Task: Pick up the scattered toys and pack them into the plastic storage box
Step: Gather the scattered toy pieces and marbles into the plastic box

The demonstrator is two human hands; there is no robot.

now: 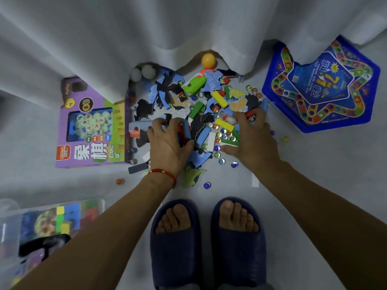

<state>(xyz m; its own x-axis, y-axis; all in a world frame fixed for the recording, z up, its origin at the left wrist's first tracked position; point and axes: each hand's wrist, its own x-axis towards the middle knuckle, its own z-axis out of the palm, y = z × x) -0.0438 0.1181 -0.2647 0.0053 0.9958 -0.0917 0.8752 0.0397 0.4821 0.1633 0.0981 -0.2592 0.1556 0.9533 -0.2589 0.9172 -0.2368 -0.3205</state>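
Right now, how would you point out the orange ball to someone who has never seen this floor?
Start at the white curtain hanging across the top. Where its hem arches up above the toy pile, the orange ball sits alone on the floor. The two round balls left of it are white, and it is far bigger than the marbles.

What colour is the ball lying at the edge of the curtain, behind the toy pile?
Orange-yellow. The ball shows best in the head view.

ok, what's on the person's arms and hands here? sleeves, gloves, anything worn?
Both forearms are bare, no sleeves in view and no gloves. The left hand has a thin red cord bracelet with a small gold bead at the wrist. The right hand wears nothing visible.
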